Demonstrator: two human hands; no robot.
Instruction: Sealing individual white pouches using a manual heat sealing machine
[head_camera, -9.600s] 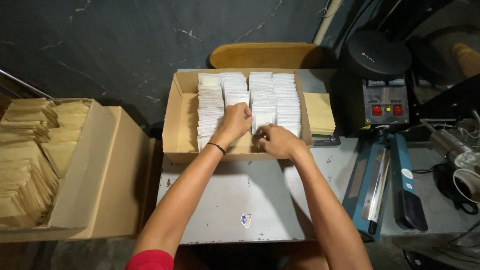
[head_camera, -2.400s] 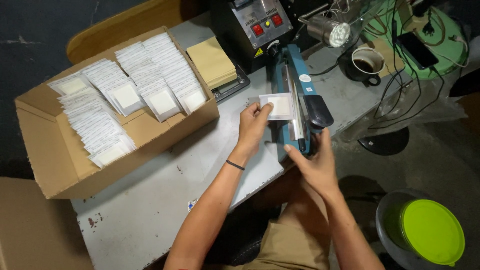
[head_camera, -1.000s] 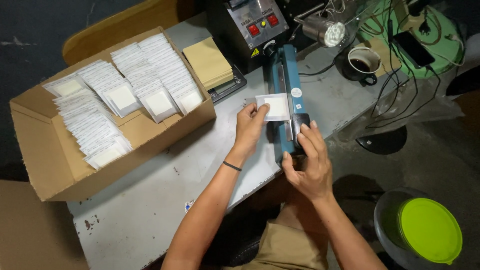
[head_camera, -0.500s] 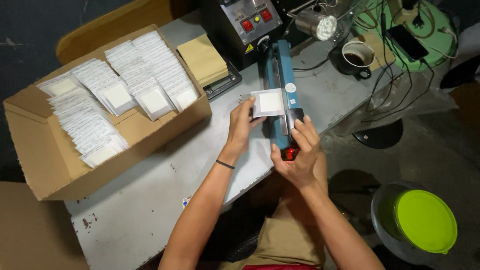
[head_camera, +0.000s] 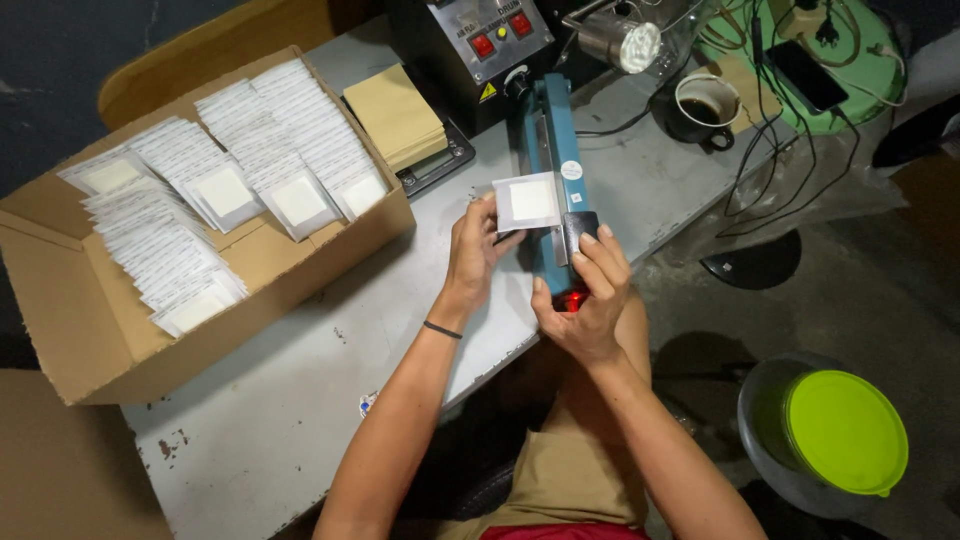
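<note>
My left hand (head_camera: 472, 248) pinches a small white square pouch (head_camera: 527, 202) by its left edge, with the pouch's right edge lying in the jaw of a blue heat sealer (head_camera: 552, 180). My right hand (head_camera: 588, 297) wraps the sealer's near handle end, pressing it down; a red light glows under my fingers. An open cardboard box (head_camera: 120, 340) at the left holds rows of several similar white pouches (head_camera: 262, 150).
A stack of tan envelopes (head_camera: 397, 112) lies on a scale behind the box. A black machine with red buttons (head_camera: 478, 42) stands at the back, with a mug (head_camera: 703, 104), a phone and cables to the right. A green-lidded container (head_camera: 845, 432) sits on the floor.
Earlier both hands were in the box among the pouches. Since then a pouch has gone to the sealer, and my right hand has closed over the handle and pushed it down.
</note>
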